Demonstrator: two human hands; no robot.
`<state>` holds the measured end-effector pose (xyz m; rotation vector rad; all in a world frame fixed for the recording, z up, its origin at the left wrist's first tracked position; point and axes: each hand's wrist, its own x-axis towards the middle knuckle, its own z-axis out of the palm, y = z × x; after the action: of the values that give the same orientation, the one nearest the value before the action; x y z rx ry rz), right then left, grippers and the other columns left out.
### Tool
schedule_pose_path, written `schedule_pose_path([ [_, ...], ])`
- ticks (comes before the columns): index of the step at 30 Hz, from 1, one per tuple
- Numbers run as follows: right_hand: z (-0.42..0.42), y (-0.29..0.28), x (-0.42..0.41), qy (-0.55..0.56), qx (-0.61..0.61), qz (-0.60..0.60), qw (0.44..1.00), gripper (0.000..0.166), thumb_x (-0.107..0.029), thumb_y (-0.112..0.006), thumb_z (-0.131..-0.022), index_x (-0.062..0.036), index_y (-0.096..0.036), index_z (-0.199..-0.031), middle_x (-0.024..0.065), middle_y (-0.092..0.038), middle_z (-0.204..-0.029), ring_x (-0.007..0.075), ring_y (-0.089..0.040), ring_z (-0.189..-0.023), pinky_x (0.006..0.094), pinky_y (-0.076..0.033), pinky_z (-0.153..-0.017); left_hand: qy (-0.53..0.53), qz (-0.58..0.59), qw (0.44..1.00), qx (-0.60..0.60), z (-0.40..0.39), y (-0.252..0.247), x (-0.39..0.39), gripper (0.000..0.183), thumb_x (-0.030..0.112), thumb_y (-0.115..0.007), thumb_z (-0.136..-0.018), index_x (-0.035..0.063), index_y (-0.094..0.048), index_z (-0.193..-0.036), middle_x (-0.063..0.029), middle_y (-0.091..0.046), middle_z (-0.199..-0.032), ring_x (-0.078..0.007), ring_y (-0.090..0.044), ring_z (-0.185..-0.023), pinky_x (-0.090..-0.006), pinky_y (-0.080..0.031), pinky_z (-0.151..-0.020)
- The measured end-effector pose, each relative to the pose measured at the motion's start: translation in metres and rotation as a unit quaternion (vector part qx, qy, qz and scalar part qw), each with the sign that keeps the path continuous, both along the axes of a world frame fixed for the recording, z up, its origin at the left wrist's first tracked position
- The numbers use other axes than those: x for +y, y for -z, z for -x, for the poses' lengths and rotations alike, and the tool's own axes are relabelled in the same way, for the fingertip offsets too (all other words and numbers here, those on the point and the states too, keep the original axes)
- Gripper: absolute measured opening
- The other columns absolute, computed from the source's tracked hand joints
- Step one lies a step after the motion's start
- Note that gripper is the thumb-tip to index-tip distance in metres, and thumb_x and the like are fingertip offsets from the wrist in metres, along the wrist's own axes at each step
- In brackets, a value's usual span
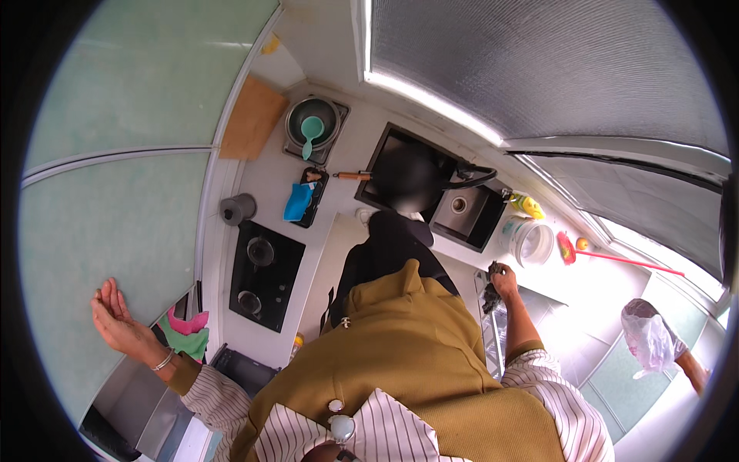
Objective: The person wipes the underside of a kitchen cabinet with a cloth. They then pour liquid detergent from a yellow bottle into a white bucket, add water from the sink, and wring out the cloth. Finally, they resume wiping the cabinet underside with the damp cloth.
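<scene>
My left hand is raised at the left in front of a pale green glass cabinet door, palm up, fingers slightly curled, holding nothing. Near it hang a pink and a green cloth. My right hand grips a dark, crumpled rag or scrubber beside a metal rack. Ahead of me a dark wok with a wooden handle lies over the black sink. A white bucket stands right of the sink, by a yellow bottle.
The black two-burner hob is on the left counter, with a grey pot near it. A steel bowl with a green ladle sits in the corner. A red-handled brush lies at the right. Another person's arm appears far right near a plastic bag.
</scene>
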<state>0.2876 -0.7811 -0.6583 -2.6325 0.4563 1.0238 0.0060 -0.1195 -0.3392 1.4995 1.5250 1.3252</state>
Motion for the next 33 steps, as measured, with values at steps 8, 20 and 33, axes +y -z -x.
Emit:
schedule_pose_path([
  [8, -0.016, -0.032, -0.041, 0.028, -0.022, 0.061, 0.998, 0.055, -0.028, -0.068, -0.070, -0.0060, -0.063, -0.120, 0.0205, -0.068, -0.105, 0.0316, -0.065, -0.100, 0.0365, -0.048, -0.090, -0.013, 0.006, 1.000, -0.002, 0.008, 0.005, 0.007, 0.042, 0.031, -0.051, -0.100, -0.0058, -0.051, -0.121, -0.0173, -0.064, -0.116, -0.0241, -0.062, -0.111, -0.0308, -0.047, -0.095],
  [20, -0.049, -0.025, -0.213, 0.097, -0.141, 0.068, 0.983, 0.057, -0.024, -0.068, -0.070, -0.0050, -0.060, -0.124, 0.0209, -0.068, -0.101, 0.0308, -0.066, -0.095, 0.0355, -0.049, -0.087, 0.088, 0.050, 0.994, 0.028, -0.062, 0.031, -0.080, 0.050, 0.029, -0.055, -0.099, -0.0055, -0.041, -0.132, -0.0182, -0.054, -0.130, -0.0288, -0.057, -0.118, -0.0367, -0.046, -0.099],
  [33, -0.104, -0.029, -0.310, 0.081, -0.276, 0.060, 0.956, 0.078, -0.029, -0.075, -0.075, -0.0008, -0.042, -0.140, 0.0309, -0.049, -0.130, 0.0408, -0.044, -0.126, 0.0448, -0.036, -0.107, 0.240, 0.159, 0.957, 0.030, -0.194, 0.094, -0.170, 0.041, 0.026, -0.051, -0.100, 0.0009, -0.045, -0.132, -0.0153, -0.054, -0.132, -0.0259, -0.058, -0.116, -0.0374, -0.047, -0.098],
])
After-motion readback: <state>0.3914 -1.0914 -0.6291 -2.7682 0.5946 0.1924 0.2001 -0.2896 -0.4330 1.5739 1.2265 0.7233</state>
